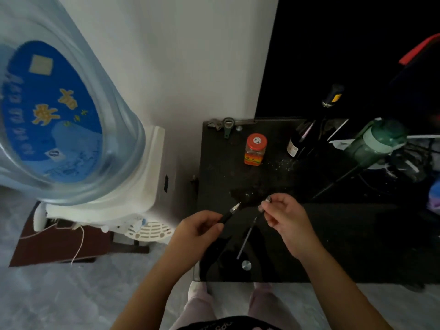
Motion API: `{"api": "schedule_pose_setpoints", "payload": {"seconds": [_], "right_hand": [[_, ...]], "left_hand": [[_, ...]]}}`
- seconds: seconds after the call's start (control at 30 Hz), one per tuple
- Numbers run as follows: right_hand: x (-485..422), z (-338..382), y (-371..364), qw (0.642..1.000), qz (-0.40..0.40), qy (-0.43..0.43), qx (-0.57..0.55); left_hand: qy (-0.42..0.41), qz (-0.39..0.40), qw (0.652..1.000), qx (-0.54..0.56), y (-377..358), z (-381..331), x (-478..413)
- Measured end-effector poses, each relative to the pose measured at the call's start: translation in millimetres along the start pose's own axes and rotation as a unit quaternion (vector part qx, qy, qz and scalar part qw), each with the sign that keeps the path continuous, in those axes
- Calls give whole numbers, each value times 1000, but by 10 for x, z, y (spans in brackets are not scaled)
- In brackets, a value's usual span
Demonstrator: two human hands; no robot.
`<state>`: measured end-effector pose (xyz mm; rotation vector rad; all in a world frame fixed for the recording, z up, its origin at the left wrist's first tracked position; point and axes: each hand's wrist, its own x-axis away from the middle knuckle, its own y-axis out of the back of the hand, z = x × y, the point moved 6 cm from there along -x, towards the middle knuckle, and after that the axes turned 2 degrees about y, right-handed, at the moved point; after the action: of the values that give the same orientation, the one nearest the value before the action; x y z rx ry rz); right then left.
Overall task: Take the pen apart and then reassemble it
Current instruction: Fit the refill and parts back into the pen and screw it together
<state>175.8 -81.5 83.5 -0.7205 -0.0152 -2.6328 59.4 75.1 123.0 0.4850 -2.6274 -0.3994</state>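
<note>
My left hand (198, 226) grips a black pen barrel (229, 212) that points up and right, its pale tip showing over the black glass table (333, 239). My right hand (284, 216) is close by on the right, with thumb and fingers pinched on a small dark piece (261, 209); I cannot tell exactly what this piece is. A thin grey refill (246, 238) lies slanted on the table between and below the two hands, touched by neither.
A water dispenser (133, 186) with a large blue bottle (54, 110) stands at the left. At the back of the table are a red-lidded jar (255, 150), a dark wine bottle (309, 132), a green flask (376, 141) and a wrench (221, 125).
</note>
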Motion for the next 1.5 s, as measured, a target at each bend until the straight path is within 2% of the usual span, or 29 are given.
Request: {"api": "schedule_pose_setpoints", "payload": {"seconds": [0.17,0.37,0.6,0.93,1.2,1.5], "right_hand": [[341,132,-375,993,-80,74,-49],[758,83,-595,974,-167,134,-68],[1039,116,-639,963,-193,176,-59],[1093,187,-622,965,-173,196,-3],[1020,182,-603,980,-100,148,-83],[992,271,-490,977,-96,170,-85]], "left_hand": [[-58,78,995,25,309,11,8],[-90,169,980,50,435,93,115],[-122,218,967,40,372,52,200],[-138,236,962,16,261,-80,175],[-125,197,971,58,266,-159,115],[-114,207,965,111,76,-259,116]]}}
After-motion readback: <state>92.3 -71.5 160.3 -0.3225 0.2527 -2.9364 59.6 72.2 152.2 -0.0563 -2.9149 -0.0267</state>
